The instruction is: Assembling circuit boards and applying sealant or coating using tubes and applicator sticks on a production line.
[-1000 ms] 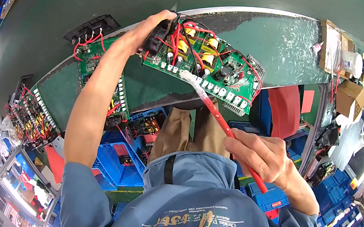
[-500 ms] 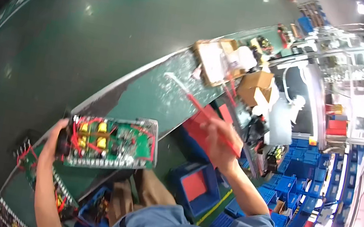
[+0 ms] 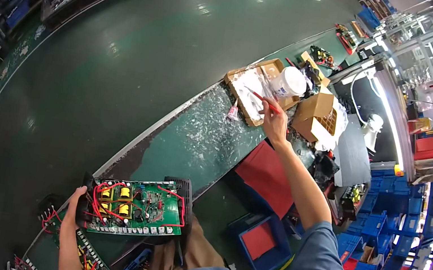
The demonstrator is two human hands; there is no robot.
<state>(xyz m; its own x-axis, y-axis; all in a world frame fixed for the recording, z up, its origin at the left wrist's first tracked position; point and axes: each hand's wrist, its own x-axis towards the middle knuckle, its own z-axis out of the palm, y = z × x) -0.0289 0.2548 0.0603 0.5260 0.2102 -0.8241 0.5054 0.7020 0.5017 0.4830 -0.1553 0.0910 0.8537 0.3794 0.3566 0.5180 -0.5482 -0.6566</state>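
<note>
My left hand (image 3: 75, 206) grips the left end of a green circuit board (image 3: 156, 205) in a dark metal housing. The board carries yellow components and red wires, and is held level over the bench's near edge. My right hand (image 3: 274, 123) is stretched far forward, its fingers closed round a slim red-handled tool (image 3: 267, 103). The tool's pale tip is over a shallow cardboard tray (image 3: 254, 119) smeared with white; its exact kind is too small to tell. A white tub (image 3: 292, 81) stands in that tray, and a small pink-and-white bottle (image 3: 233, 111) is beside it.
An open cardboard box (image 3: 311, 116) stands right of the tray. The green bench top (image 3: 195, 126) has white smears. More circuit boards (image 3: 88, 253) lie at lower left. Below the bench are a red sheet (image 3: 267, 176) and a blue bin (image 3: 271, 261).
My right hand has moved forward with the red-handled tool, from beside the red sheet to the tray. The view has shifted; my left hand still holds the circuit board.
</note>
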